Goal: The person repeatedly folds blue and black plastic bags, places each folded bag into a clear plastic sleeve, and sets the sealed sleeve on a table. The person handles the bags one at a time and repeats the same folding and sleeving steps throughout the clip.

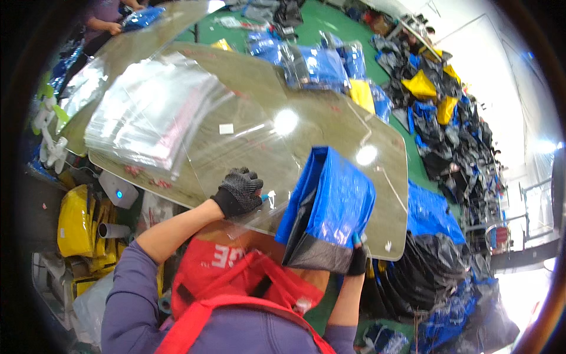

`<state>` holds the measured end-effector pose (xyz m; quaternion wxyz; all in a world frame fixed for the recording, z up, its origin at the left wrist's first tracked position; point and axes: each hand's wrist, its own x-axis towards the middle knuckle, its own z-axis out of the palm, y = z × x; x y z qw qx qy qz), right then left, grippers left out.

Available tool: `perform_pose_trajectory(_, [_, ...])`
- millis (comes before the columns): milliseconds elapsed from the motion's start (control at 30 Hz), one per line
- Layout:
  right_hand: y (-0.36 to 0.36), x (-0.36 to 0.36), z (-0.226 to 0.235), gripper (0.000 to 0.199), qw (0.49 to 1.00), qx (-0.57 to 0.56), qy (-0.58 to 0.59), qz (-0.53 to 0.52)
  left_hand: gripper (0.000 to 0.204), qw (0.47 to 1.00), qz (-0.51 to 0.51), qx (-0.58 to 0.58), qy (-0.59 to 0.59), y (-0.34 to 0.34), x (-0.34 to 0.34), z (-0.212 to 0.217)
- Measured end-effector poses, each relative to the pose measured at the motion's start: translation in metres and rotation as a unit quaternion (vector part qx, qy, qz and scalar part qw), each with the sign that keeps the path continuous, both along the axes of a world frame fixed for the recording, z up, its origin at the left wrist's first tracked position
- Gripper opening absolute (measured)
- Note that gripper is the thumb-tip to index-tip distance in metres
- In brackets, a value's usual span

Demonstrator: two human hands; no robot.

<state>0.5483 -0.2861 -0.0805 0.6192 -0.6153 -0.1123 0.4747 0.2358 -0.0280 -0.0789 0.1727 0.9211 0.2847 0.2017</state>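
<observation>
My right hand (358, 259), in a dark glove with bare fingertips, grips the lower right corner of a folded blue and black tarp (336, 197). The folded tarp stands tilted over the table's near edge, its layers parted at the left side. To its left, my left hand (239, 192), in a dotted grey-black glove, is curled at the edge of a clear plastic bag (259, 218) lying on the table. The bag's outline is faint and partly lost in glare. A thick stack of clear plastic bags (150, 109) lies farther left.
The glass-topped table (377, 171) carries a small white label (226, 128). Packed blue bundles (321, 65) sit by its far edge. Black, blue and yellow tarps (448, 124) heap at right; yellow bundles (76, 221) stand at lower left. Another person's hand (114, 28) holds blue material at far left.
</observation>
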Motion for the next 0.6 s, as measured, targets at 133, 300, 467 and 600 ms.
perform_pose_trajectory(133, [-0.006, -0.007, 0.036, 0.066, 0.999, 0.018, 0.022, 0.041, 0.032, 0.996, -0.046, 0.041, -0.062, -0.01, 0.004, -0.012])
perform_pose_trajectory(300, [-0.017, -0.008, 0.045, 0.071, 0.978, -0.087, -0.112, 0.151, 0.029, 0.995, -0.054, 0.013, -0.086, 0.005, -0.007, -0.024])
perform_pose_trajectory(467, [-0.022, -0.008, 0.04, 0.073, 0.983, -0.098, -0.079, 0.136, 0.019, 0.991, -0.027, -0.042, -0.127, 0.006, -0.003, -0.03])
perform_pose_trajectory(600, [-0.018, -0.017, 0.041, 0.073, 0.985, -0.093, -0.057, 0.133, 0.018, 0.986, -0.03, -0.103, -0.125, 0.011, -0.003, -0.031])
